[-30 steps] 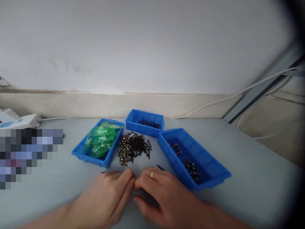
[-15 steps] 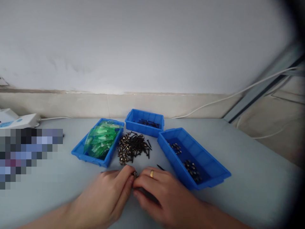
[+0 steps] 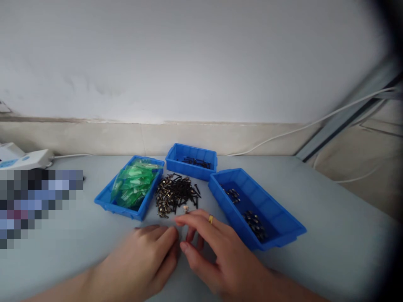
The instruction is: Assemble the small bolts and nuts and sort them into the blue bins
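My left hand (image 3: pixel 151 256) is closed near the front of the table, its fingers curled and pressed together; whatever they hold is hidden. Beside it, my right hand (image 3: pixel 217 247), with a gold ring, has thumb and index finger apart and no object visible between them. A small shiny metal piece (image 3: pixel 185 208) shows just beyond the right fingers; whether they touch it I cannot tell. Past both hands lies a heap of black screws (image 3: pixel 184 191), with brassy metal pieces (image 3: pixel 163 199) along its left side.
Left of the heap, a blue bin (image 3: pixel 141 213) holds green plastic bags (image 3: pixel 134 184). Behind it, another blue bin (image 3: pixel 190 171) contains dark screws. A longer blue bin (image 3: pixel 267 201) at right holds metal parts (image 3: pixel 255 226). White power strips (image 3: pixel 28 159) lie far left.
My right hand has drawn slightly away from the left, and its thumb and fingers have spread. The small metal part between the hands no longer shows there. The bins have not moved.
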A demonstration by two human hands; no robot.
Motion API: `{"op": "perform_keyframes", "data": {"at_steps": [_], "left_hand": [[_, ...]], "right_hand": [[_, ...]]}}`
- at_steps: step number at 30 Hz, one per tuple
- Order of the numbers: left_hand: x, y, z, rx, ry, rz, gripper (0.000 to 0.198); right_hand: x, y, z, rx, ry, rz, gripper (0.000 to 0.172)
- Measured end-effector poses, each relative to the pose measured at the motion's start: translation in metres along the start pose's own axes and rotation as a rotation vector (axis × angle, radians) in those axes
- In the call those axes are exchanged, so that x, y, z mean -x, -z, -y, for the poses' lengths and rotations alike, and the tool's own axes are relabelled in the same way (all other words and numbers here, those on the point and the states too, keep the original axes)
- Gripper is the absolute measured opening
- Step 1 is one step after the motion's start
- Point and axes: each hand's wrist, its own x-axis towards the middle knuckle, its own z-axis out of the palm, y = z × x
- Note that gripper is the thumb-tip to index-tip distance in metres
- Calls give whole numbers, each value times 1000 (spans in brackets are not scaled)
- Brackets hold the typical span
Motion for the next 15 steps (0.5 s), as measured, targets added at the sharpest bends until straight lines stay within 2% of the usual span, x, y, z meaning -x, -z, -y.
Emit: {"op": "perform_keyframes", "data": {"at_steps": [4, 9, 15], "left_hand": [[-1, 1, -2, -93, -44, 40, 16], [-1, 3, -3, -86, -60, 68, 19], [-1, 2, -2, -98, -40, 72, 19]], "right_hand": [[3, -2, -1, -58, -46, -77, 42], [4, -7, -3, -174, -73, -200, 59], [2, -9, -3, -353, -169, -308, 55]]}}
